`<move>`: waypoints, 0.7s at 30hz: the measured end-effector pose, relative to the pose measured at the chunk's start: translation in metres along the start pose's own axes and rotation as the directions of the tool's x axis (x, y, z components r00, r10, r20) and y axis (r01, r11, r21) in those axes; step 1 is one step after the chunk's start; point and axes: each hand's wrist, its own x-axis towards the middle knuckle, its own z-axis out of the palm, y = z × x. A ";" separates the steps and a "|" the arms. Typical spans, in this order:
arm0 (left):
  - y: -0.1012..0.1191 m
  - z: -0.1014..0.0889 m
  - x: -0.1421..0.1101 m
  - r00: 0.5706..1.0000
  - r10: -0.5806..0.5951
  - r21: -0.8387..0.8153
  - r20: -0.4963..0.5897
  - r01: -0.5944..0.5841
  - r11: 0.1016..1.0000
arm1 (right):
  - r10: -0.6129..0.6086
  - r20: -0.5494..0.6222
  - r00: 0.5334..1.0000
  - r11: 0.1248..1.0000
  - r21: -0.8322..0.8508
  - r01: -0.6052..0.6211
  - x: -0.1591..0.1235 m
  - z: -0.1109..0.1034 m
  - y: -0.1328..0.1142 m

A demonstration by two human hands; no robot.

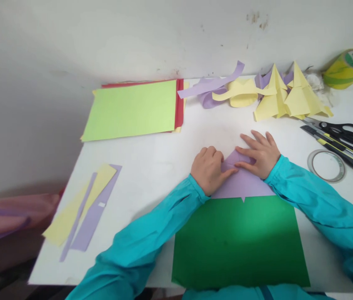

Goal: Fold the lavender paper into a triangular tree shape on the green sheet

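A folded sheet of purple paper (242, 184) lies on the table, its lower edge along the top of a green sheet (242, 241). A small purple point sticks out below that edge. My left hand (208, 170) is on the paper's left side, fingers curled and thumb stretched along the fold, gripping the paper's edge. On its right side my right hand (259, 155) lies with fingers spread, thumb pressing near the middle crease. The two thumb tips nearly meet. Part of the paper is hidden under both hands.
Green paper (132, 110) tops a stack at the back left. Yellow and purple strips (92, 212) lie left. Yellow folded cones (301, 93), curled paper loops (242, 93) and a tape roll (348, 68) line the wall. Scissors (341, 131), cutters (339, 150) and clear tape (311, 166) lie right.
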 end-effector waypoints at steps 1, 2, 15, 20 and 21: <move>0.000 0.000 0.000 1.000 -0.011 -0.024 0.021 0.011 1.000 | -0.001 0.000 1.000 1.000 -0.002 0.001 0.000 0.000 0.000; -0.001 -0.001 0.001 0.999 -0.021 -0.052 0.042 0.023 0.998 | -0.001 0.001 1.000 1.000 -0.005 0.001 0.000 0.000 0.000; -0.008 -0.012 0.008 0.930 -0.160 -0.527 0.330 0.322 0.786 | -0.005 -0.001 1.000 1.000 -0.005 0.005 0.000 0.001 0.001; -0.017 -0.010 0.011 0.926 -0.101 -0.651 0.363 0.330 0.684 | -0.005 -0.004 1.000 1.000 0.001 0.005 0.000 0.001 0.001; -0.018 -0.010 0.012 0.929 -0.089 -0.641 0.358 0.314 0.700 | -0.007 -0.004 1.000 1.000 -0.001 0.007 0.000 0.001 0.001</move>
